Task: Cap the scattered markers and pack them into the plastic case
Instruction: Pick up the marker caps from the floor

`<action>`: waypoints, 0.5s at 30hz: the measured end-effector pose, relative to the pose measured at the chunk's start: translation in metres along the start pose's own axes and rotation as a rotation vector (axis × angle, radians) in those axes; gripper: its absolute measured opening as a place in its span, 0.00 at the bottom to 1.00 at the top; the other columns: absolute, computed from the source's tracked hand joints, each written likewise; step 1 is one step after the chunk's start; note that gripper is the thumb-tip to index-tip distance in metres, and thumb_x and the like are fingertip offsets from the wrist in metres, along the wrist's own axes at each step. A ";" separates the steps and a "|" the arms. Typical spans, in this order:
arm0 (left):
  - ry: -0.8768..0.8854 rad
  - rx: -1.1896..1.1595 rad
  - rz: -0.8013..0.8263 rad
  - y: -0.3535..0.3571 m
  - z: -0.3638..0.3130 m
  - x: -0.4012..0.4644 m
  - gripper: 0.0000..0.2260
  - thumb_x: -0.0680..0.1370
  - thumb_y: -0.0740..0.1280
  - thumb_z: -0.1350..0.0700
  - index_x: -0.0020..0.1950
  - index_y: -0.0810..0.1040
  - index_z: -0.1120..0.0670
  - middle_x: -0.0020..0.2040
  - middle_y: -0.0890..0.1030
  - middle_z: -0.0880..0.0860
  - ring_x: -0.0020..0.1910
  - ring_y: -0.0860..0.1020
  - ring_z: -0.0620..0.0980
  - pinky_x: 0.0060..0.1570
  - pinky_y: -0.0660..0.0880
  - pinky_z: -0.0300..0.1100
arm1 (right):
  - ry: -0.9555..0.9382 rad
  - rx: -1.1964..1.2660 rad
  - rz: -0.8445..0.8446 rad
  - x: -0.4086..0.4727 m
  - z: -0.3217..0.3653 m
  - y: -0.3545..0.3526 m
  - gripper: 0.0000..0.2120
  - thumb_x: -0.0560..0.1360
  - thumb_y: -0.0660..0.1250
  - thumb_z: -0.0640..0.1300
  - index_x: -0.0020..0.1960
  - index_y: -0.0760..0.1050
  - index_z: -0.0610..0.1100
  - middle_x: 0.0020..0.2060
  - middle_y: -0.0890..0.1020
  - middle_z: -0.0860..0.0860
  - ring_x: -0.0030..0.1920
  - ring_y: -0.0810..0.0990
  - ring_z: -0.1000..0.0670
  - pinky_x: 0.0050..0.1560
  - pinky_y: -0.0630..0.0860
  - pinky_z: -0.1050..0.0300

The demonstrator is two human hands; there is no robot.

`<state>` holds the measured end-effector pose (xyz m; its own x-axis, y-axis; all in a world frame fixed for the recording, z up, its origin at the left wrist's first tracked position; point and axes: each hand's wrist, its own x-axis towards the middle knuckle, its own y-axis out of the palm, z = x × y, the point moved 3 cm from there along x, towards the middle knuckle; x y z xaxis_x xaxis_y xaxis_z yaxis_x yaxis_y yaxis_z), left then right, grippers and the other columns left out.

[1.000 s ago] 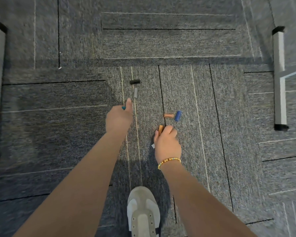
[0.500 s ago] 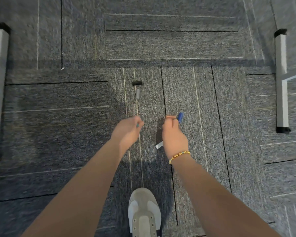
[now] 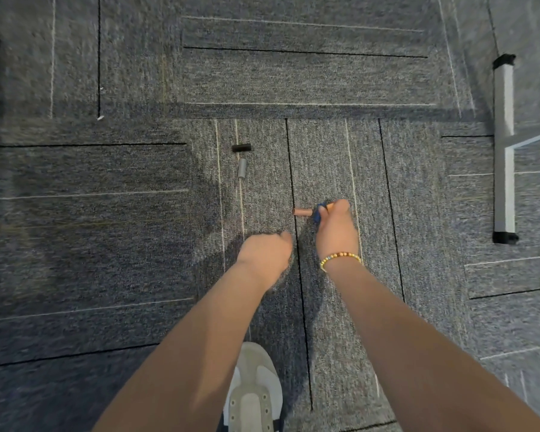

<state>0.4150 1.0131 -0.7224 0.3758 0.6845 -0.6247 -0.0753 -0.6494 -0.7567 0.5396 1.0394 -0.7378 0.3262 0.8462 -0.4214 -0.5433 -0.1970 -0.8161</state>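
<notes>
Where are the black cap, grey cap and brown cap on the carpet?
black cap point(image 3: 241, 147), head view, middle of its side
grey cap point(image 3: 242, 168), head view, middle of its barrel
brown cap point(image 3: 302, 211), head view, middle of its side

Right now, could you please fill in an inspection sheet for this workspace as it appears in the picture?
Surface: grey carpet tiles with dark seams and pale stripes.
Job's things: black cap, grey cap and brown cap lie loose on the carpet; blue cap at the right hand's fingertips, with an orange piece showing there. No plastic case seen.
Clutter: nothing seen.
Hands: right hand curled on the blue cap; left hand curled, contents hidden.
Cables: nothing seen.
Surroundings: metal furniture leg at right, another frame at the left edge, a grey shoe below, beaded bracelet on the right wrist.
</notes>
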 end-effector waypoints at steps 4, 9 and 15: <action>-0.133 -0.095 -0.046 -0.005 0.016 0.006 0.15 0.77 0.61 0.66 0.63 0.64 0.60 0.50 0.76 0.57 0.37 0.78 0.50 0.35 0.77 0.40 | 0.065 -0.012 0.080 0.006 0.014 0.005 0.13 0.81 0.54 0.49 0.57 0.62 0.39 0.44 0.77 0.46 0.39 0.75 0.47 0.39 0.72 0.51; -0.391 -0.492 -0.220 -0.021 0.046 0.012 0.14 0.81 0.56 0.57 0.63 0.64 0.64 0.46 0.76 0.56 0.45 0.79 0.56 0.42 0.74 0.43 | 0.208 0.091 0.061 0.007 0.015 0.012 0.12 0.81 0.56 0.44 0.61 0.64 0.38 0.51 0.78 0.45 0.43 0.77 0.48 0.43 0.75 0.52; -0.539 -0.692 -0.331 -0.030 0.067 0.019 0.11 0.81 0.58 0.58 0.62 0.67 0.60 0.36 0.71 0.51 0.28 0.69 0.46 0.25 0.64 0.37 | 0.099 0.025 -0.003 -0.019 0.007 0.015 0.13 0.81 0.55 0.39 0.64 0.64 0.36 0.60 0.71 0.39 0.47 0.74 0.44 0.43 0.69 0.55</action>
<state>0.3626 1.0680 -0.7244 -0.2120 0.8181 -0.5345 0.5906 -0.3285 -0.7371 0.5204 1.0240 -0.7397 0.4019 0.7933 -0.4573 -0.5612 -0.1812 -0.8076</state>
